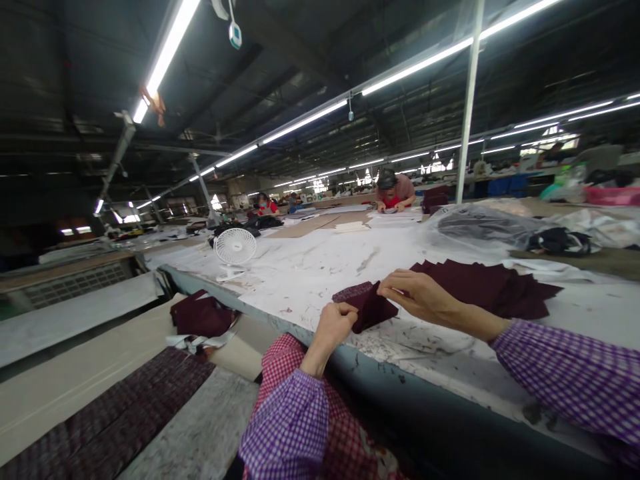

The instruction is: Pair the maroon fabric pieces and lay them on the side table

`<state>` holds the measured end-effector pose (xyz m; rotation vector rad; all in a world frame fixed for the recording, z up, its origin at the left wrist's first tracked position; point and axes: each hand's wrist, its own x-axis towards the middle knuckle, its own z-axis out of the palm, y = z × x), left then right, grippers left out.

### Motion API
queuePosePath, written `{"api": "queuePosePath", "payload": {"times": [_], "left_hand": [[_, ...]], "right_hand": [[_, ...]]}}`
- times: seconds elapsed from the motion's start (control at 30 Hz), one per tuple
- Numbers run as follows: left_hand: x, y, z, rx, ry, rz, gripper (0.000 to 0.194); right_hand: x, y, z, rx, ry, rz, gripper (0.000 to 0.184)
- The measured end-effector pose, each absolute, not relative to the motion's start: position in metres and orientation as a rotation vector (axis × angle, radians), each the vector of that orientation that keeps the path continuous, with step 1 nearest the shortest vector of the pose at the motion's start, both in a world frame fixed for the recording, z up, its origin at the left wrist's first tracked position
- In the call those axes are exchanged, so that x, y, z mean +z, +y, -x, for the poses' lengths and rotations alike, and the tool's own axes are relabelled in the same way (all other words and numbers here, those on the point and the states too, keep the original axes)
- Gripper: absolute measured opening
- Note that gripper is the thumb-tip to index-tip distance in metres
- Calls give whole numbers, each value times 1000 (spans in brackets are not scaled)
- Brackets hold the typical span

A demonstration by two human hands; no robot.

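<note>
Between my hands a dark maroon fabric piece (371, 310) is lifted and bent above the white-covered table (310, 267). My left hand (336, 327) pinches its near left corner at the table edge. The fingertips of my right hand (415, 293) close on its upper right edge. Just behind it lies a speckled maroon fabric piece (349, 291), partly covered. To the right of my right hand, a fanned stack of maroon fabric pieces (480, 283) rests on the table, partly hidden by my forearm.
A white fan (235, 247) stands near the table's left edge. Maroon cloth (203, 315) and a patterned fabric length (115, 407) lie on a lower surface at left. Clear plastic wrap (465, 227) sits at the right. A co-worker (395, 190) leans over the far side; a pole (470, 100) rises behind.
</note>
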<state>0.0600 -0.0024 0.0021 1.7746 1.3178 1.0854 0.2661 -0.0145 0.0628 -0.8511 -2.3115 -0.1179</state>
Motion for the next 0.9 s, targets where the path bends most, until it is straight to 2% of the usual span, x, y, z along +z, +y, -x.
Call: {"api": "queuePosePath", "payload": {"times": [0.2,0.37,0.43,0.6,0.7,0.83,0.9], "left_hand": [[-7,6,-63,1271,1155,-1448,13],[13,15,-24,1632,847,-534,12],[25,15,2,1726,807,-361,14],[39,4,32,1931,941,-462,11],[35,-12,10,1999,1111,-936,12],[17,-48,-41,1587,1245,-1694,17],[6,-70,-61,1367,1168,-1933,15]], "right_hand": [[29,10,-268,-126,-2635,962,33],[17,12,-267,-183,-2692,1027,35],[19,9,-266,-191,-2688,1050,35],[21,10,-264,-117,-2690,1082,37],[27,11,-262,146,-2622,1042,42],[43,-3,-264,964,-2158,1262,71],[48,-14,-270,1319,-1993,1294,78]]}}
